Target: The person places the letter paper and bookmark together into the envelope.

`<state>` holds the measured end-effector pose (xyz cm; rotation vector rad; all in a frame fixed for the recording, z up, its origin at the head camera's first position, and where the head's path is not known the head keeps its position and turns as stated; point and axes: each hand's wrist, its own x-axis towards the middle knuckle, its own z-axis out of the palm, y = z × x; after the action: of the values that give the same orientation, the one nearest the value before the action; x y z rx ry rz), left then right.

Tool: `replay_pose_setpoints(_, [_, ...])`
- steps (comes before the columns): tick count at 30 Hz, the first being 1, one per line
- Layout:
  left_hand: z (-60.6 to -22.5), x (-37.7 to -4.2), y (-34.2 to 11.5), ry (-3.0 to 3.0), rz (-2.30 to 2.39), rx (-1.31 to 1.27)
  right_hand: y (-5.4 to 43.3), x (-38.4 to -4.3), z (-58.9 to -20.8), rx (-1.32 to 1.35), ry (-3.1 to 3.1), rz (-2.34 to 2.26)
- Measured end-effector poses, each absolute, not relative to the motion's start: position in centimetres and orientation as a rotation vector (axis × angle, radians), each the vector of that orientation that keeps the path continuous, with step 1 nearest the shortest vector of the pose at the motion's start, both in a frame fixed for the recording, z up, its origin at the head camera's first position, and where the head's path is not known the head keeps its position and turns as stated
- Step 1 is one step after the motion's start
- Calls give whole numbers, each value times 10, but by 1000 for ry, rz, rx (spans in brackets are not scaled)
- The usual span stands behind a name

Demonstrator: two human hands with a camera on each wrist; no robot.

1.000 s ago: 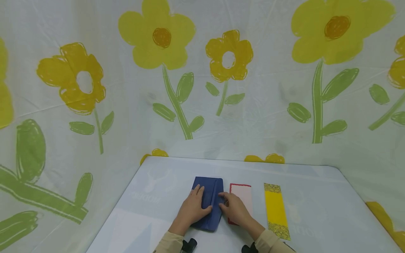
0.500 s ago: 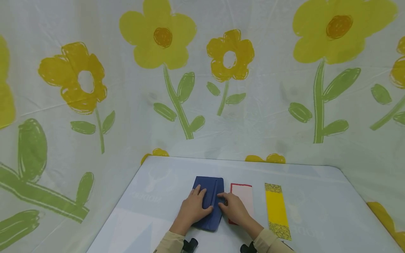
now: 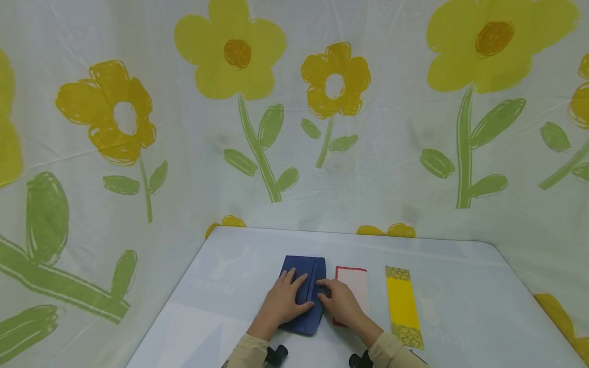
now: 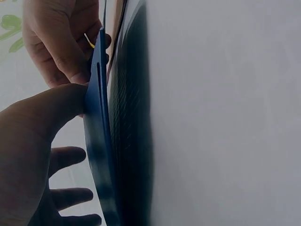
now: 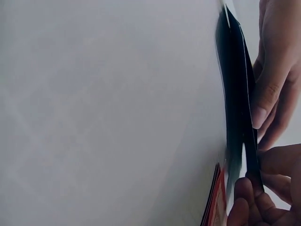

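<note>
A flat dark blue folded cover (image 3: 309, 292) with a lengthwise raised strip lies on the table between the hands. My left hand (image 3: 279, 301) rests on its left part, fingers straight and spread, thumb reaching toward the strip. In the left wrist view, that thumb touches the blue surface. My right hand (image 3: 342, 302) pinches the cover's right edge. The right wrist view shows its thumb on one side of the thin blue edge (image 5: 248, 136) and curled fingers on the other. Partly behind the right hand lies a pale pink rectangle (image 3: 353, 284) with a red border.
A yellow strip (image 3: 403, 301) with glittery gold ends lies to the right on the white table (image 3: 460, 286). Black wrist devices (image 3: 276, 356) show under the beige sleeves (image 3: 248, 351). Flower-printed cloth (image 3: 377, 189) encloses the table's back and sides.
My left hand's fingers have spread and its thumb has slid slightly right toward the strip. The right hand keeps its pinch at the edge, and the flat pieces lie as before.
</note>
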<state>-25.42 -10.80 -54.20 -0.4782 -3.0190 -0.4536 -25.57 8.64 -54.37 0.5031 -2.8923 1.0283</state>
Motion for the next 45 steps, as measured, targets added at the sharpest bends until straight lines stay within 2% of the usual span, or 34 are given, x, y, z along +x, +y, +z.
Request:
replay_pose_setpoints(19, [-535,-257,-102,-3013,-453,-616,88,-255,-547,568,-2840,1033])
replay_pose_setpoints(45, [-536,-264,-108,-3054,-553,-590,91,-256,-547,545,-2854,1004])
